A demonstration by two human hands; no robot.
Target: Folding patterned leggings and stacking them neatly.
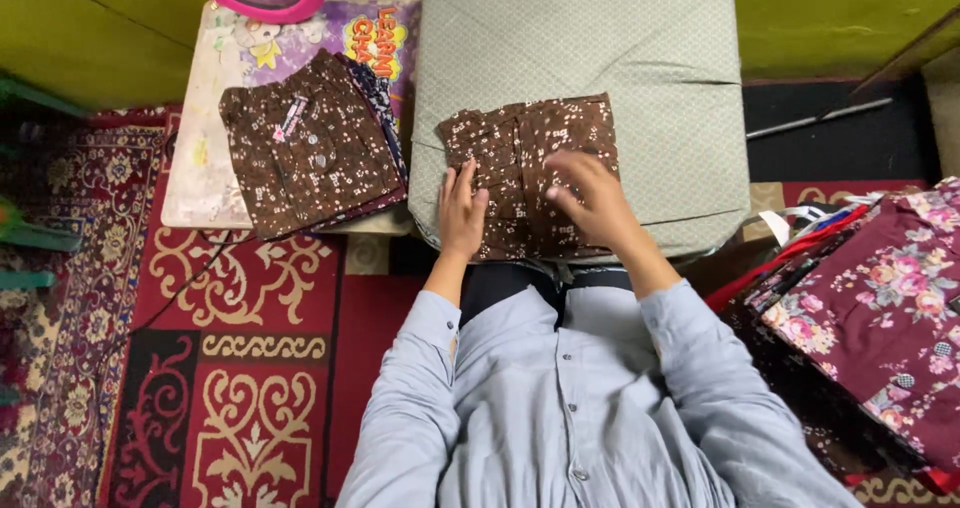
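Pressing one garment [530, 173], two hands [530, 208], perhaps.

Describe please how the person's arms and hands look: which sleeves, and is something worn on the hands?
Both arms wear long, pale grey-blue shirt sleeves with buttoned cuffs ending at the wrists. The left hand and right hand are bare: no gloves, rings or watch can be seen.

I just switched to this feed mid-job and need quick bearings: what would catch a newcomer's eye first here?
First, both hands, left hand and right hand, pressed flat on a folded brown floral garment lying on the grey-green padded board at centre. To its left, a stack of similar folded brown garments sits on a small printed table. At far right lies maroon floral cloth, above a red patterned carpet.
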